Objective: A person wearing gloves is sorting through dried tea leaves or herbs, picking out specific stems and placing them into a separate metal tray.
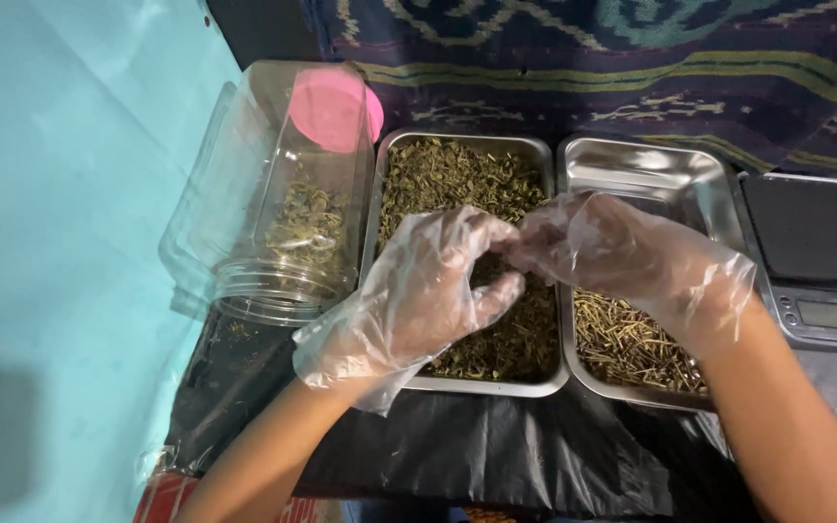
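Worktop covered in crinkled black plastic sheeting [496, 455]; a plain turquoise surface [60, 242] fills the left side, and a dark woven cloth with green and cream bands [651, 68] runs across the back.

Counts — two rectangular stainless-steel trays side by side, touching. The left steel tray [391, 155] is nearly full of dried green-brown chopped herb [448, 174]. The right steel tray [651, 169] is bare and shiny at its far end, with a heap of thin yellowish dried stems [632, 344] at the near end. One clear plastic jar [273, 203] lies on its side just left of the trays, mouth toward the camera, a little dried herb inside, with one round pink lid [331, 107] at its far end. One small grey digital scale with a dark platform [816, 252] sits just right of the trays.

Two hands, both in loose clear disposable gloves. Left hand [418, 291] hovers over the left tray, fingers curled in, thumb meeting fingertips. Right hand [622, 257] is over the seam between the trays, its fingertips pinched against the left's. Each grip is nearly closed — what sits between the fingertips is too small to tell, likely a bit of herb.
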